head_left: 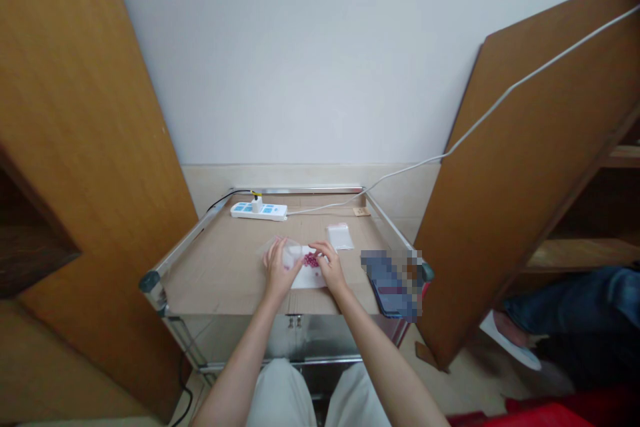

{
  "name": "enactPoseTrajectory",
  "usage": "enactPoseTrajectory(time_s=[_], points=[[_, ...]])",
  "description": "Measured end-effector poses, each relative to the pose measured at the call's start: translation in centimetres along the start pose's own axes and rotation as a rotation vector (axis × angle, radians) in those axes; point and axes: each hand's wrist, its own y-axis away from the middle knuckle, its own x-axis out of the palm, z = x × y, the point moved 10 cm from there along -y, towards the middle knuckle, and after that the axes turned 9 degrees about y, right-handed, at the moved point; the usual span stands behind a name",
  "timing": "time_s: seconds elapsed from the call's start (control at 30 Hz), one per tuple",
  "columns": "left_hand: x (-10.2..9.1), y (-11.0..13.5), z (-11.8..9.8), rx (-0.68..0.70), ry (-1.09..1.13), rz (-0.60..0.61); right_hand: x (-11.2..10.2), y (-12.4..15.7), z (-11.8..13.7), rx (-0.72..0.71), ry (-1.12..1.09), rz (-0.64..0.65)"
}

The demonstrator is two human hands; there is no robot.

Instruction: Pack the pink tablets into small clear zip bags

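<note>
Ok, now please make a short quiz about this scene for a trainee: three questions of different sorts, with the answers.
1. True or false: the pink beads lie between the left hand and the right hand.
2. Which is farther from the hands: the power strip or the small clear bag?
3. What material covers the top of the metal cart?

Key: 1. True. 2. The power strip. 3. A cardboard sheet.
</note>
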Motion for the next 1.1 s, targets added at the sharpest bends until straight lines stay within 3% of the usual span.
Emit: enactPoseTrajectory(time_s=[0.23,0.37,0.57,0.73,0.8,0.87,1.0,1.1], points=[[-2.2,-0.6,2.4,-0.251,0.59,-0.223,-0.3,-0.1,0.1,0.026,0.034,-0.03],[-2.6,-0.8,3.0,-0.32,0.816,-0.302,-0.2,-0.2,-0.2,0.045,0.046,-0.029],[-2.1,-1.0,3.8,-0.33,0.835,-0.303,-0.2,-0.2,-0.4,0.031,0.064,-0.027],[-2.5,-1.3,3.3,-0.272,0.651,-0.287,-0.3,-0.1,-1.2,0.067,0.042,-0.045],[-2.6,-1.9,2.0,-0.2,0.512,-0.217,-0.5,-0.1,-1.9,0.11,0.007,-0.067],[-1.9,-2.8,0.0,-0.095,0.358,-0.07,-0.7,-0.1,-2.9,0.169,-0.043,-0.101],[0.8,-3.6,-3.6,0.107,0.083,0.27,-0.7,0.0,-4.7,0.261,-0.148,-0.141],[3.2,-3.3,-4.3,0.161,-0.087,0.499,-0.2,0.0,-5.7,0.288,-0.218,-0.128]])
